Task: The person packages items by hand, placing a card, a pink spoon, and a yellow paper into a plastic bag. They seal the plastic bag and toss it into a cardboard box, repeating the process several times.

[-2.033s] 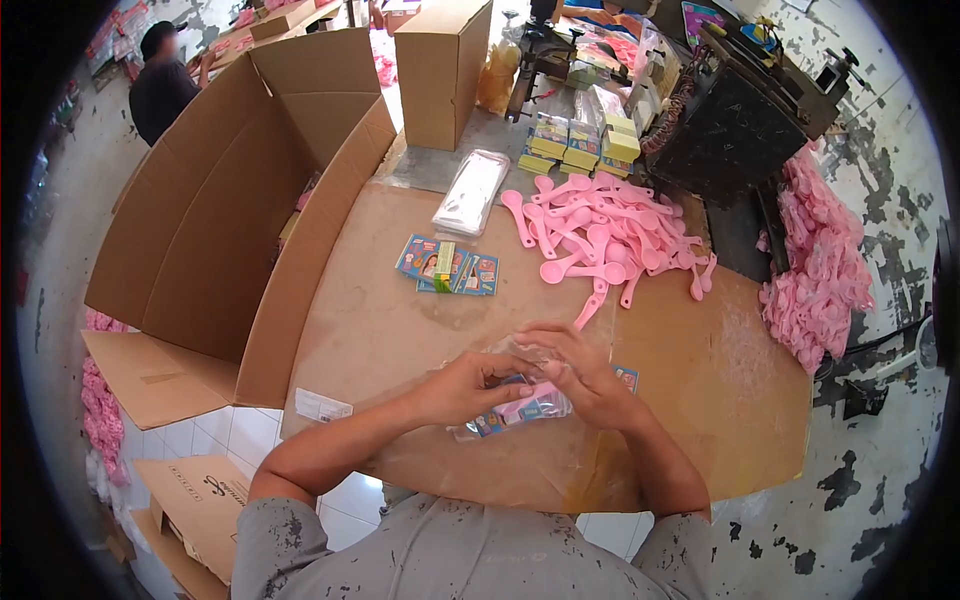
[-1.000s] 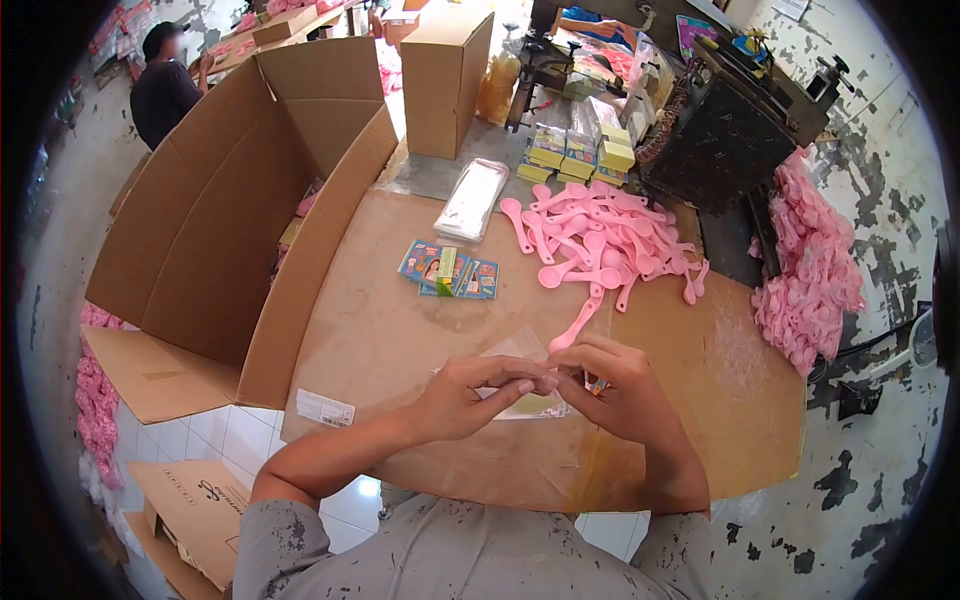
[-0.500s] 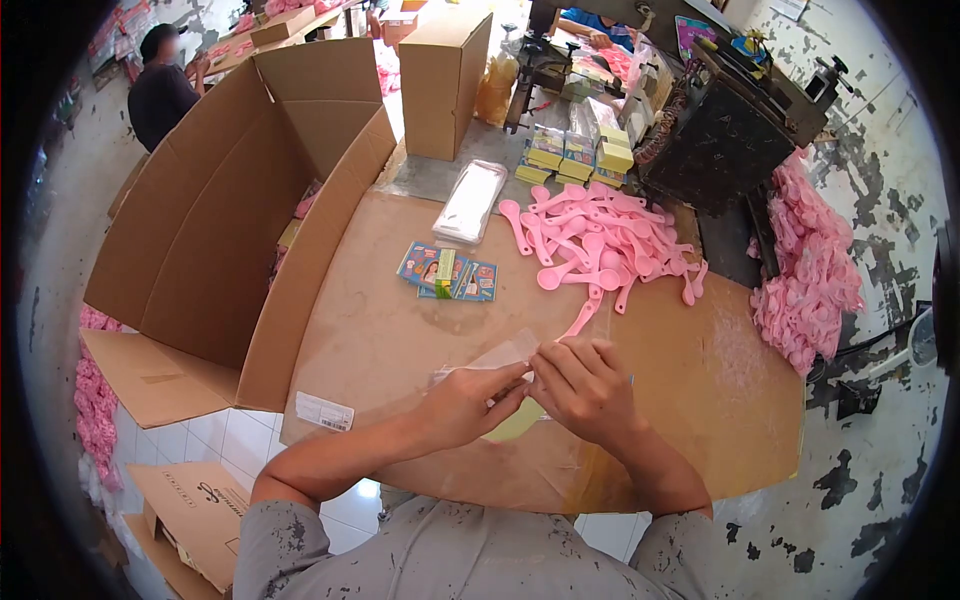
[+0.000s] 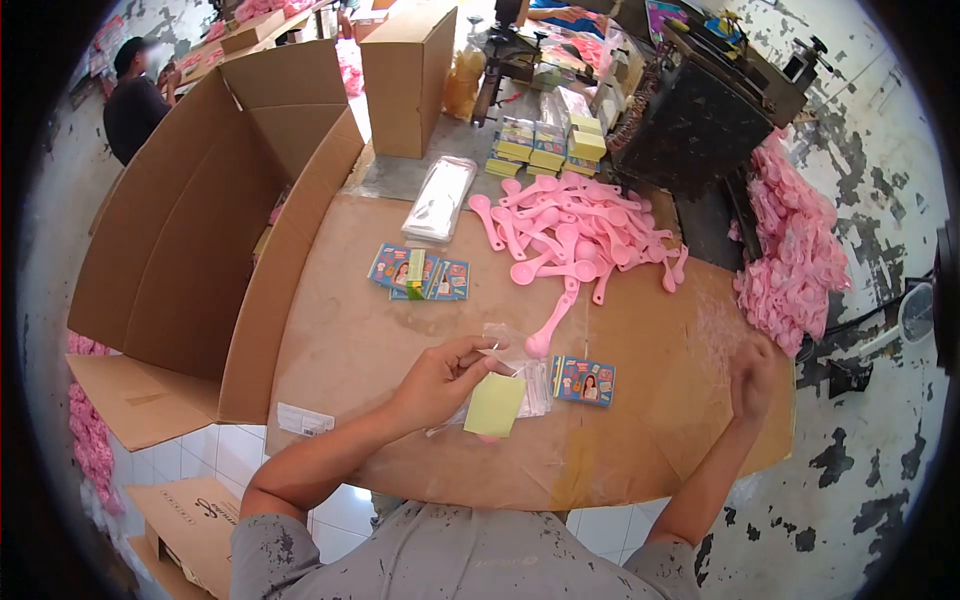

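My left hand [image 4: 445,382] pinches the top of a clear plastic bag between thumb and fingers. A pale yellow-green card [image 4: 495,405] shows in the bag, with a bit of pink at its lower edge. Under it lie more clear bags [image 4: 537,388]. Out at the right side of the table, my right hand [image 4: 752,378] is raised with its fingers curled in, slightly blurred; whether anything is in it is hidden. Between the hands lies a small stack of blue printed cards [image 4: 584,382]. A single pink spoon [image 4: 545,328] points toward the bags from the heap of pink spoons [image 4: 575,230].
A large open carton [image 4: 245,300] stands left of the table. Further back are banded blue cards [image 4: 420,272], a stack of clear bags [image 4: 440,200], bundled card stacks [image 4: 545,145] and a dark machine [image 4: 690,125]. Pink bagged goods [image 4: 790,260] hang at right. Other people work behind.
My right hand has left the bag and swung far right. My left hand keeps hold of the bag, whose yellow-green card now shows more fully. The view has shifted a little.
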Action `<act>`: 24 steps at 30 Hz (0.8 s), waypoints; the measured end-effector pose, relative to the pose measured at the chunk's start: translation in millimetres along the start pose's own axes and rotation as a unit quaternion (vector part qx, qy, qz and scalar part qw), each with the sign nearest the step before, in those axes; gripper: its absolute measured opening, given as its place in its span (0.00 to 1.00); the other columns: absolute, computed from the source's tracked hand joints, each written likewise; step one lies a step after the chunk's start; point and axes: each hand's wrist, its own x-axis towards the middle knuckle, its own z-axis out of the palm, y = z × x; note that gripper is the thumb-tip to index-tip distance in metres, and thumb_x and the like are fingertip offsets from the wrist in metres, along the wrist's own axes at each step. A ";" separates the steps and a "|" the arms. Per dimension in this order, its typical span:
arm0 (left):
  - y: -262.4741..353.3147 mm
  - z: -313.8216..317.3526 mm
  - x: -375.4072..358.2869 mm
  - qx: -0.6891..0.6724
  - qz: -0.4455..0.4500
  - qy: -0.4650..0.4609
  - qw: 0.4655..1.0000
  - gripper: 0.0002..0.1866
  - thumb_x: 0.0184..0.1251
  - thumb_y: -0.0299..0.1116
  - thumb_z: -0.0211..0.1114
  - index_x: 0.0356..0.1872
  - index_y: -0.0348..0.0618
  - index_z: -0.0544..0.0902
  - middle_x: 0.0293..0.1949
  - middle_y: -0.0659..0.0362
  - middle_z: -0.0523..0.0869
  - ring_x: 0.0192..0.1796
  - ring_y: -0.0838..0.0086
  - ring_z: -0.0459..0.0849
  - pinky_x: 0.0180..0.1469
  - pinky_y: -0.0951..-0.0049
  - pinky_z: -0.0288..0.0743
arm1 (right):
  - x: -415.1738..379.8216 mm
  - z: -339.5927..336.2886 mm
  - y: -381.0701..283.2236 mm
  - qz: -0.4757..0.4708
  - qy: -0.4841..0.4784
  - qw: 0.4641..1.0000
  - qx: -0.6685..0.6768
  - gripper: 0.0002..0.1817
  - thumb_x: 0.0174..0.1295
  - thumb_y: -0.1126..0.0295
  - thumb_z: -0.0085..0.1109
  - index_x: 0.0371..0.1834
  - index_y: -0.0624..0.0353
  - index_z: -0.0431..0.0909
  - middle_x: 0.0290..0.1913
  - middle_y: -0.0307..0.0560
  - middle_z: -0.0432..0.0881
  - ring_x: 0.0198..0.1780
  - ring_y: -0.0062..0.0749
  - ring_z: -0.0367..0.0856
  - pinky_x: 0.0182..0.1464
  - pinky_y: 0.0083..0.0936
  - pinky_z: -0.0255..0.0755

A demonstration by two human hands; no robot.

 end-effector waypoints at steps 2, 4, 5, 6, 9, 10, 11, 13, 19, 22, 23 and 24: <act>-2.6 0.7 0.4 0.017 -0.019 -0.003 1.000 0.18 0.86 0.27 0.57 0.70 0.33 0.76 0.56 0.48 0.91 0.62 0.72 0.88 0.63 0.71 0.83 | -6.8 -1.6 12.6 0.040 0.067 0.959 -0.274 0.28 0.66 0.83 0.60 0.71 0.61 0.74 0.56 0.56 0.86 0.53 0.45 0.86 0.56 0.36 0.78; 1.5 3.7 -1.7 0.000 -0.005 -0.011 1.000 0.19 0.86 0.27 0.58 0.71 0.33 0.76 0.56 0.48 0.91 0.62 0.72 0.88 0.63 0.71 0.83 | -10.7 2.0 8.4 0.103 0.140 0.949 -0.262 0.30 0.66 0.83 0.61 0.73 0.61 0.74 0.62 0.56 0.85 0.62 0.51 0.83 0.65 0.41 0.75; 2.6 5.6 -1.5 -0.011 0.005 -0.010 1.000 0.19 0.86 0.27 0.58 0.72 0.33 0.75 0.57 0.48 0.91 0.62 0.72 0.88 0.63 0.71 0.83 | -6.9 2.3 -1.0 0.132 0.177 0.957 -0.187 0.30 0.65 0.82 0.62 0.73 0.61 0.74 0.64 0.56 0.83 0.66 0.53 0.81 0.69 0.44 0.73; 1.9 6.0 -0.6 -0.021 0.006 -0.008 1.000 0.20 0.86 0.27 0.58 0.72 0.33 0.75 0.56 0.49 0.91 0.61 0.72 0.88 0.63 0.71 0.83 | -1.5 0.9 -11.2 0.095 0.189 0.958 -0.196 0.28 0.65 0.81 0.63 0.71 0.61 0.76 0.63 0.55 0.84 0.64 0.50 0.82 0.67 0.42 0.74; -2.0 6.2 -0.6 -0.030 -0.008 -0.015 0.999 0.20 0.86 0.27 0.59 0.72 0.33 0.76 0.56 0.49 0.91 0.61 0.72 0.88 0.63 0.71 0.83 | -0.8 -2.2 -16.3 0.065 0.177 0.982 -0.024 0.23 0.66 0.80 0.64 0.65 0.60 0.81 0.59 0.51 0.87 0.59 0.42 0.85 0.62 0.36 0.77; -2.4 5.8 -0.3 -0.020 -0.013 -0.015 1.000 0.19 0.86 0.28 0.59 0.72 0.33 0.76 0.56 0.49 0.91 0.61 0.72 0.88 0.63 0.71 0.83 | 3.5 -4.9 -9.6 0.092 0.136 0.972 0.166 0.21 0.67 0.79 0.64 0.63 0.59 0.83 0.57 0.49 0.87 0.57 0.39 0.85 0.60 0.34 0.77; -1.9 4.4 0.6 -0.011 -0.016 -0.013 1.000 0.19 0.86 0.28 0.59 0.71 0.33 0.77 0.56 0.49 0.91 0.61 0.72 0.88 0.63 0.71 0.83 | 8.4 -5.8 -5.4 0.113 0.088 0.926 0.350 0.19 0.68 0.78 0.64 0.62 0.59 0.85 0.56 0.47 0.88 0.55 0.36 0.86 0.59 0.32 0.78; -1.5 1.7 2.2 0.008 -0.025 0.006 1.000 0.18 0.86 0.29 0.59 0.70 0.33 0.78 0.57 0.48 0.91 0.61 0.72 0.88 0.63 0.70 0.83 | 24.3 24.2 -36.0 0.062 0.109 0.986 0.108 0.17 0.69 0.76 0.65 0.61 0.57 0.85 0.53 0.44 0.89 0.51 0.31 0.85 0.54 0.29 0.78; -3.1 0.6 4.9 -0.064 -0.007 0.016 0.998 0.18 0.86 0.31 0.60 0.68 0.31 0.79 0.57 0.49 0.91 0.60 0.70 0.89 0.64 0.69 0.84 | 40.7 134.2 -169.3 -0.028 -0.162 0.963 0.214 0.22 0.67 0.73 0.72 0.64 0.59 0.83 0.50 0.41 0.88 0.46 0.24 0.84 0.47 0.25 0.77; 1.8 1.2 2.2 -0.060 -0.008 0.006 0.998 0.18 0.85 0.31 0.61 0.68 0.31 0.79 0.56 0.49 0.91 0.61 0.69 0.89 0.65 0.69 0.83 | 41.8 167.7 -187.1 -0.005 -0.215 0.928 0.303 0.21 0.68 0.73 0.72 0.64 0.62 0.83 0.49 0.41 0.87 0.45 0.21 0.83 0.46 0.23 0.77; 3.4 1.1 1.1 -0.058 -0.009 -0.001 0.998 0.18 0.85 0.30 0.61 0.68 0.31 0.79 0.56 0.49 0.91 0.61 0.69 0.89 0.65 0.69 0.83 | 42.5 177.2 -184.6 0.007 -0.226 0.913 0.340 0.21 0.68 0.73 0.72 0.63 0.63 0.83 0.48 0.41 0.87 0.45 0.20 0.82 0.46 0.23 0.77; 2.5 0.6 0.3 -0.061 -0.003 -0.007 0.998 0.19 0.84 0.30 0.62 0.68 0.31 0.79 0.56 0.49 0.91 0.61 0.69 0.89 0.65 0.69 0.83 | 43.3 183.3 -182.4 0.016 -0.235 0.905 0.354 0.20 0.69 0.74 0.71 0.63 0.63 0.82 0.49 0.40 0.87 0.47 0.20 0.82 0.48 0.23 0.76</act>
